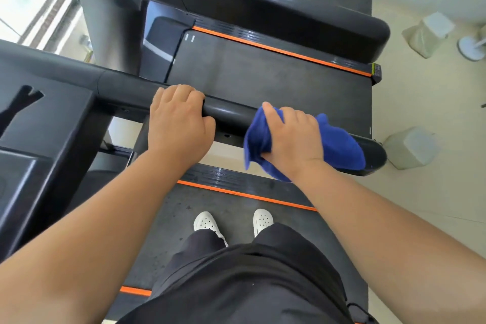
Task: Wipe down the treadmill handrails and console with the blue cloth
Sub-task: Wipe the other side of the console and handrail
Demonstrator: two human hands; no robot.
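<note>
The right hand is pressed down with its fingers closed over the blue cloth, which is bunched and draped across the handrail near the rail's rounded outer end. The cloth is wrapped partly round the rail, presumably so that top and sides are wiped in one pass; loose folds hang below the rail on the near side. Further along the same handrail, toward the console, the left hand is clamped bare on the rail, fingers curled over the far side, most likely to steady the body while the other hand rubs. The two hands are kept near each other but apart. Below the handrail, white shoes are planted on the treadmill belt. The console, at the rail's inner end, is judged not yet reached by the cloth.
</note>
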